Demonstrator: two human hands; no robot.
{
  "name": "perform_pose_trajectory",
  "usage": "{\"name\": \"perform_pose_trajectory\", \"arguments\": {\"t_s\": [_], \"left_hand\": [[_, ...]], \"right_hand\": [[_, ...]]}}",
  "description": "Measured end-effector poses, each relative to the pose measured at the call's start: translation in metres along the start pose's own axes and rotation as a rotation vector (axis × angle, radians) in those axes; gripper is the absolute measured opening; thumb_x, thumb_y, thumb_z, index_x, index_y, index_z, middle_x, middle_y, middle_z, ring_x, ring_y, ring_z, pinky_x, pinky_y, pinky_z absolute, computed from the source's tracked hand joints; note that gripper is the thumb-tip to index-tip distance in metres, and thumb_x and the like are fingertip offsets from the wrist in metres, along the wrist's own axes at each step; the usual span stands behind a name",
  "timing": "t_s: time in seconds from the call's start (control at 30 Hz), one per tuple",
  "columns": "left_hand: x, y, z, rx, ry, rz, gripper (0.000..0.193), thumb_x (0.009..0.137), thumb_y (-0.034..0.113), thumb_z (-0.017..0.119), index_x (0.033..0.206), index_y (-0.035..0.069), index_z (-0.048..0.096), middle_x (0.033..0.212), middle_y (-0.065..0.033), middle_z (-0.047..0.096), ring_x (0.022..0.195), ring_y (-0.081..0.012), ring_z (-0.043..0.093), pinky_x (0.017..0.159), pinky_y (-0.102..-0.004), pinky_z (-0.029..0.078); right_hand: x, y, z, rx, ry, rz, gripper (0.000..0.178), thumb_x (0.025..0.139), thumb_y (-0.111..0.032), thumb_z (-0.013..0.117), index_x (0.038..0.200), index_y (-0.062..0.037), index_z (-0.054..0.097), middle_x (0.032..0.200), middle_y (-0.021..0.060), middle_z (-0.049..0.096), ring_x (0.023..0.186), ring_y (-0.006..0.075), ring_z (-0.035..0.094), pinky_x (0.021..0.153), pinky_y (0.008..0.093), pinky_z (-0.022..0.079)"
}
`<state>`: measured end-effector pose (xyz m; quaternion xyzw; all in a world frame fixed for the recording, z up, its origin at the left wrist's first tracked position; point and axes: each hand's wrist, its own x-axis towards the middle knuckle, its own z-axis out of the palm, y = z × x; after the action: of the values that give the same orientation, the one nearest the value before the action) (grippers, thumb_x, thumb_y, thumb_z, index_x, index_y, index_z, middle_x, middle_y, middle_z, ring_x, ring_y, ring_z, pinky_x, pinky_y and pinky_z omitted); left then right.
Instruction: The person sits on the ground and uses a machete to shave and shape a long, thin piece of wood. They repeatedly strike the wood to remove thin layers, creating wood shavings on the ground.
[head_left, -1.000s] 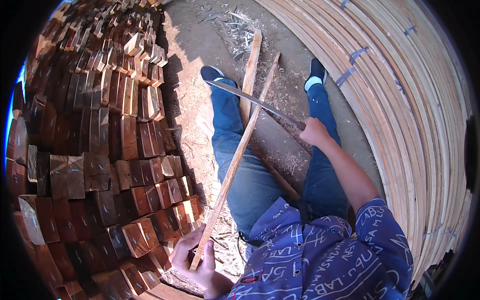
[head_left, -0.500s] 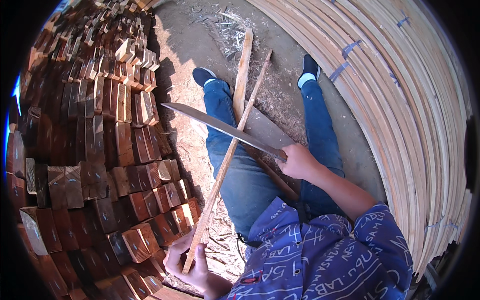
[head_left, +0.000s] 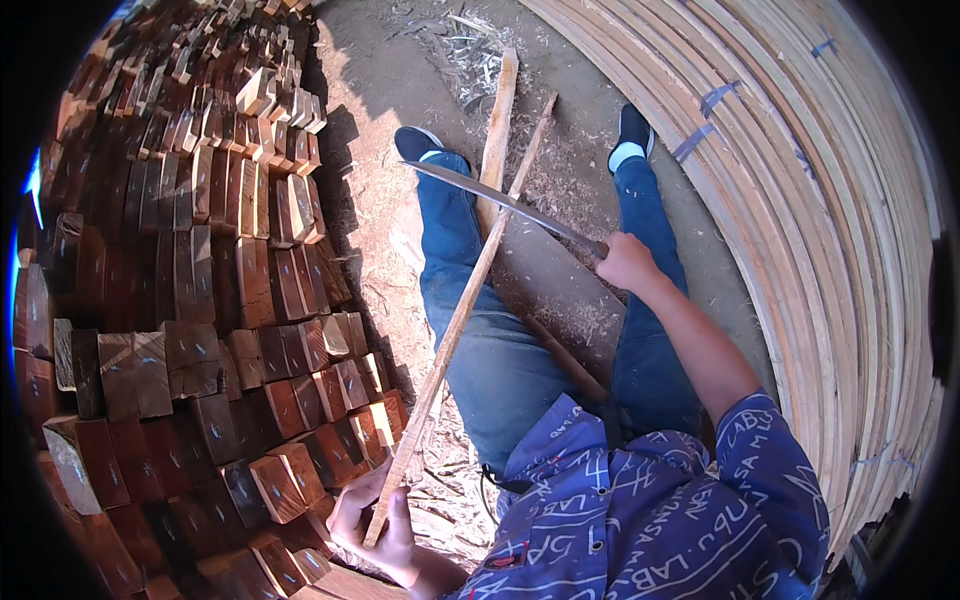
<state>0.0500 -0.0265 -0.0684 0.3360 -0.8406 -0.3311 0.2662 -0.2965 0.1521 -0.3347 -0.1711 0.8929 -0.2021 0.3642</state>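
My left hand (head_left: pixel 378 520) is closed round the near end of a long, thin wooden stick (head_left: pixel 455 325), low at the left. The stick slants up and away across my left leg. In my right hand (head_left: pixel 630 265) is the handle of a long-bladed knife (head_left: pixel 490 190), a machete by its shape. Its blade points left and lies across the upper part of the stick, seemingly touching it. Beneath and beyond the stick, a wider wooden piece (head_left: pixel 499 125) stretches away between my feet. A flat grey-brown board (head_left: pixel 560 280) lies between my legs.
Stacked reddish-brown timber blocks (head_left: pixel 210 375) fill the left side, close to my left hand. Long pale strips (head_left: pixel 800 250), tied in bundles with blue bands, curve along the right. Wood shavings (head_left: pixel 470 75) litter the ground ahead.
The right hand and the machete have moved forward and right, so the blade crosses the stick farther up. My left hand keeps its hold on the stick's near end.
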Motion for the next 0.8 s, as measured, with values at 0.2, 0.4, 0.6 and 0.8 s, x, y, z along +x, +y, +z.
{"name": "perform_pose_trajectory", "arguments": {"t_s": [0.2,0.4,0.6,0.8], "left_hand": [[0.007,0.005,0.002,-0.002,0.001,0.034,0.03,0.087,0.023,0.074,0.084,-0.004,0.062,0.077,-0.017,0.068,0.057,-0.0183,0.066,0.05,-0.0241,0.049],[0.014,0.016,0.006,0.006,-0.045,0.086,0.032,0.087,0.026,0.072,0.083,-0.004,0.062,0.076,-0.0187,0.068,0.052,-0.0174,0.062,0.051,-0.026,0.049],[0.016,0.03,0.01,-0.05,0.007,-0.004,0.032,0.087,0.027,0.072,0.083,-0.004,0.062,0.074,-0.0191,0.068,0.052,-0.0177,0.062,0.051,-0.0277,0.048],[0.028,0.015,0.002,-0.022,-0.045,0.005,0.032,0.086,0.026,0.074,0.083,-0.003,0.061,0.075,-0.0194,0.068,0.052,-0.0172,0.061,0.051,-0.0275,0.046]], "right_hand": [[-0.031,-0.022,0.0,0.064,0.009,-0.135,0.026,0.074,-0.018,0.066,0.088,0.0037,0.07,0.083,0.0251,0.068,0.085,0.0414,0.067,0.079,0.0475,0.053],[-0.077,-0.057,-0.014,0.011,-0.077,-0.437,0.02,0.07,-0.019,0.067,0.08,-0.0023,0.069,0.075,0.0215,0.067,0.077,0.0409,0.067,0.072,0.0484,0.054],[-0.012,-0.023,-0.001,-0.005,0.003,-0.302,0.021,0.07,-0.02,0.069,0.083,-0.0028,0.07,0.078,0.0193,0.068,0.079,0.0395,0.067,0.075,0.0467,0.054],[0.033,0.002,-0.007,0.033,0.027,-0.03,0.023,0.077,-0.021,0.065,0.086,0.0002,0.071,0.084,0.0235,0.069,0.085,0.0393,0.068,0.077,0.0464,0.053]]}}
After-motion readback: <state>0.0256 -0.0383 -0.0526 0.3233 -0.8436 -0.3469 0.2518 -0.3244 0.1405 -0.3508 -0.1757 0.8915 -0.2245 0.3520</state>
